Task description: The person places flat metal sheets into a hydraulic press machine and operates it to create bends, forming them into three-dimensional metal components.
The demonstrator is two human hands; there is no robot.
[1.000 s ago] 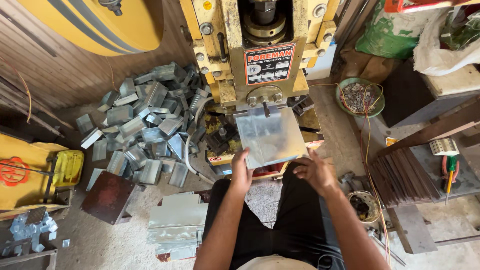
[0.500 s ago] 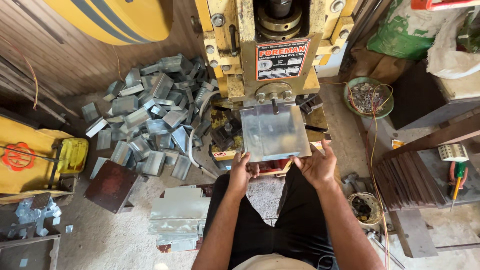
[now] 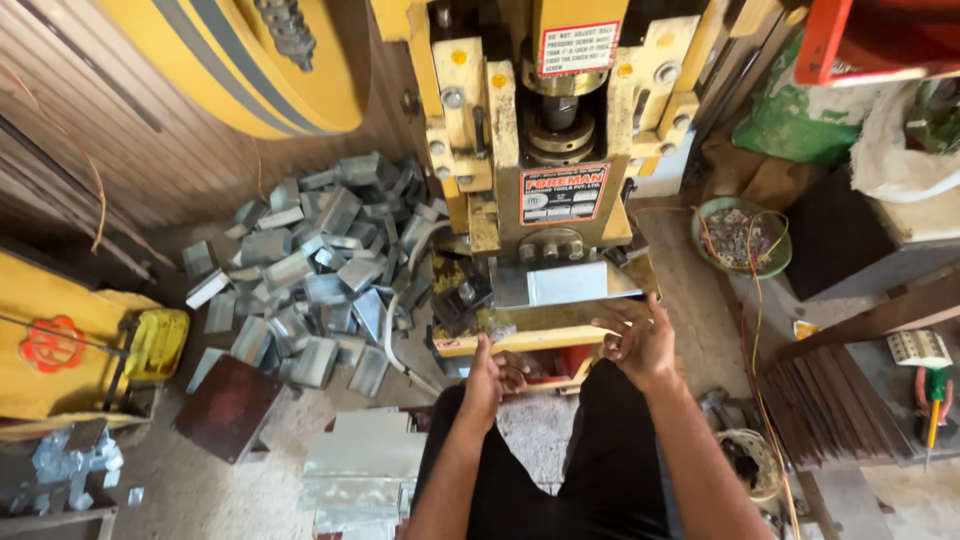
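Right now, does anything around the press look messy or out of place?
Yes. Bent metal pieces lie in a loose heap on the floor left of the yellow press, tipped at all angles, not stacked. Both hands are off the metal sheet.

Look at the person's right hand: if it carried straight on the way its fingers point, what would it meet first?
Probably the metal sheet lying on the yellow press. The right hand hangs open just short of the sheet's near edge, fingers aimed up at it, though depth is unclear.

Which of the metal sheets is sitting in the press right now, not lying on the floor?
The flat metal sheet on the yellow press bed, just beyond the right hand. The others lie stacked or piled on the floor.
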